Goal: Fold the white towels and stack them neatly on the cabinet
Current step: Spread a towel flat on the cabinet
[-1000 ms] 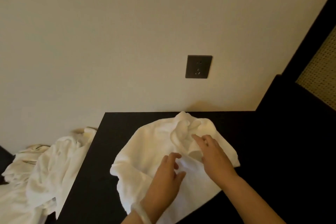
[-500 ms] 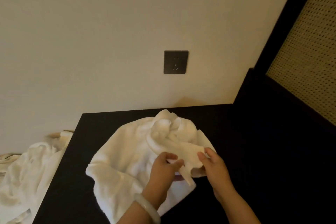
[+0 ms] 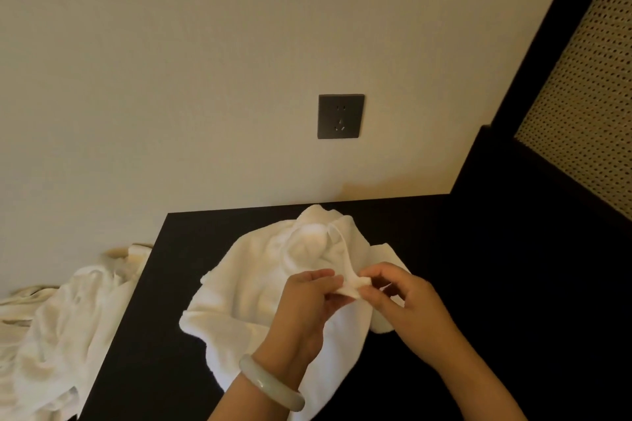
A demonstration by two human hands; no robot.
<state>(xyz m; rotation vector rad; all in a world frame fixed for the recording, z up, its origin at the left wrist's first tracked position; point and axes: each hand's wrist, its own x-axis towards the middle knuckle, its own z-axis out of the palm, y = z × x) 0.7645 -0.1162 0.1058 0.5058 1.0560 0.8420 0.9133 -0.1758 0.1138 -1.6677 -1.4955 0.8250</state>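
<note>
While the crumpled white towel [image 3: 260, 287] lies on the black cabinet [image 3: 164, 335] in the lower middle of the head view, one raised corner of it is pinched between the thumbs and fingertips of both hands. The left hand [image 3: 304, 304] reaches up from the bottom edge, a pale bracelet [image 3: 270, 386] on its wrist. The right hand [image 3: 410, 308] enters from the lower right, fingers curled, just beside the left. More towels [image 3: 58, 318] lie heaped at the lower left.

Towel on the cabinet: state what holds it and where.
Left hand and right hand pinch the towel by a raised bit of its edge; the rest lies on the cabinet.
</note>
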